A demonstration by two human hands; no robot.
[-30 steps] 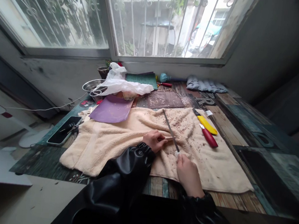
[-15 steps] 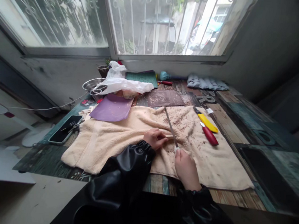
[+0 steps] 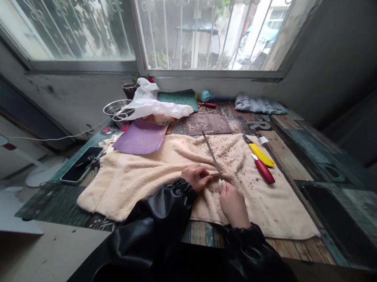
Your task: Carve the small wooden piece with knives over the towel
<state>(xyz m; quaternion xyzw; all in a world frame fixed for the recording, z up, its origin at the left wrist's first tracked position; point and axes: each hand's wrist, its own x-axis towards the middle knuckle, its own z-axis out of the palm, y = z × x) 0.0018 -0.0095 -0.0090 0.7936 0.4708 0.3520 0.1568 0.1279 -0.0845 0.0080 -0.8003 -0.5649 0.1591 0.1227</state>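
Observation:
My right hand (image 3: 234,205) is closed around the white grip of a long, thin, dark file (image 3: 211,153), whose blade slants away to the upper left over the towel (image 3: 137,180). Between the fingertips of my left hand (image 3: 196,177) is a small thin stick (image 3: 215,175), pinched low against the cloth. Its far end meets the file near the grip; exact contact is too small to tell. Brown shavings lie on the towel around the blade. To the right rest a red-handled knife (image 3: 264,171) and a yellow-handled cutter (image 3: 261,155).
A purple sheet (image 3: 141,137) overlaps the towel's far left. Behind it are a white plastic bag (image 3: 161,108), a metal bowl (image 3: 111,106) and a green mat (image 3: 179,99). A phone (image 3: 69,172) with keys lies left. A brown board (image 3: 208,124) holds shavings; grey bundles (image 3: 259,104) sit by the wall.
My right hand and the file have shifted slightly up and to the left across the stick. My left hand stays almost in place, still pinching.

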